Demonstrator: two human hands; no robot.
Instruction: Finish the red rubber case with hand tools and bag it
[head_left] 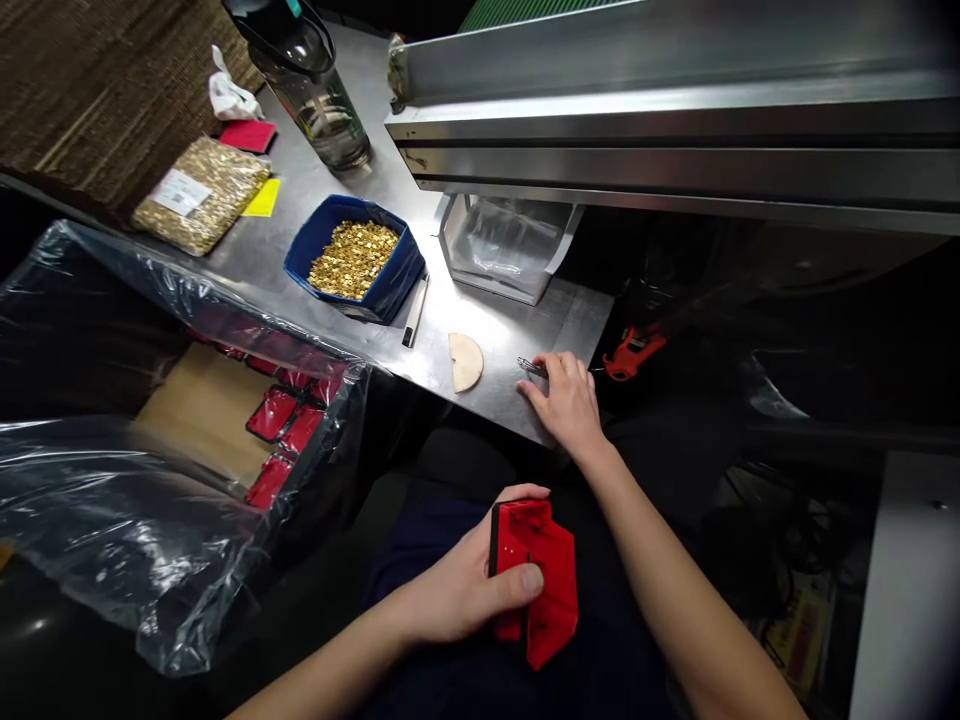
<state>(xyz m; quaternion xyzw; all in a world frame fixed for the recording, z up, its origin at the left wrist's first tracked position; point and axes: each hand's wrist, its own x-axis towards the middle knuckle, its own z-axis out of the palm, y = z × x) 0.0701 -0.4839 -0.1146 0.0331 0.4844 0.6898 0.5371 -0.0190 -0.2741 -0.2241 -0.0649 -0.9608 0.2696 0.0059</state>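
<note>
Red plastic parts sit inside a plastic-lined box, the film probably guarding them from scuffs. A blue bin keeps small brass-coloured pieces together, seemingly within easy reach. The left hand clamps a red plastic housing above the lap, thumb across it, likely to steady it. The right hand's fingers curl over a slim metal tool at the metal table; whether they grip is unclear.

Your bare, ringless hands — short plain fingernails, uncovered wrists and forearms, dark navy cloth garment over your lap
</note>
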